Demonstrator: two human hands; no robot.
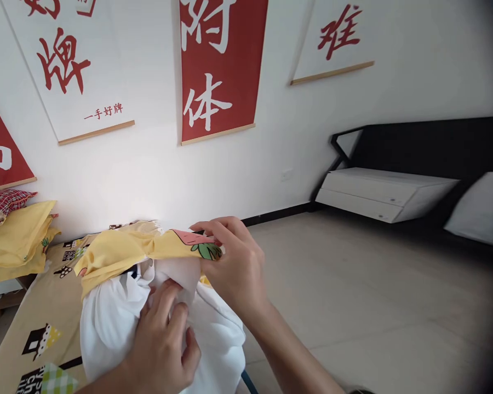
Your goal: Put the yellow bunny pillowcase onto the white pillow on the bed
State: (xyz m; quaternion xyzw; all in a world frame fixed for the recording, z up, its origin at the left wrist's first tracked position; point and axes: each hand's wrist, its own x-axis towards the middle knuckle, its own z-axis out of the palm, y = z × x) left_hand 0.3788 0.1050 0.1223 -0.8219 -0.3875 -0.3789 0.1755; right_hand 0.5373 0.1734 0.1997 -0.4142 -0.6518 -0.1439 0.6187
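Observation:
A white pillow [107, 323] stands on end in front of me, with a yellow printed pillowcase [119, 251] bunched over its top. My left hand [164, 345] presses against the white pillow, fingers curled into its fabric just under the pillowcase's edge. My right hand [234, 262] pinches the pillowcase's open edge at the upper right, beside a pink and green print.
A bed with a yellow patterned sheet [36, 323] lies at the lower left. Folded yellow bedding [12, 241] and a red plaid pillow [6, 202] sit at the far left. Red and white banners hang on the wall. A white cabinet [378, 191] and a white pillow [480, 210] are at the right.

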